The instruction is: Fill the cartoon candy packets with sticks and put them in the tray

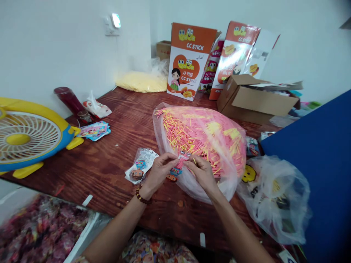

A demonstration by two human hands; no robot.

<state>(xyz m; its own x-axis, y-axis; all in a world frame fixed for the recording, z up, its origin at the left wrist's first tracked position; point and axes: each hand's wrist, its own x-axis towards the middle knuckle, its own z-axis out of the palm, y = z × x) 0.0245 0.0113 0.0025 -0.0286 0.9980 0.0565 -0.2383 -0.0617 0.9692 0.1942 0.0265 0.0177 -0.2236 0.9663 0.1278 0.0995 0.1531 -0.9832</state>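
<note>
Between my two hands is a small printed packet (176, 171) with a cartoon face and pink sticks showing in its upper part. My left hand (163, 168), with a beaded bracelet on its wrist, pinches the packet's upper left edge. On the other side, the fingers of my right hand (201, 171) pinch its upper right edge. Just behind them lies a large clear bag (157, 128) full of thin pink and yellow sticks (186, 135), open toward the left. A stack of flat printed packets (140, 164) rests on the table beside my left hand.
On the wooden table (123, 120) stand a yellow-blue fan (33, 133), a dark red bottle (70, 102), tissues (96, 106) and printed cards (94, 130). Behind are CC Stick boxes (189, 60), an open carton (257, 100) and a yellow bag (141, 81). A plastic bag (276, 197) sits right, by a blue panel (315, 153).
</note>
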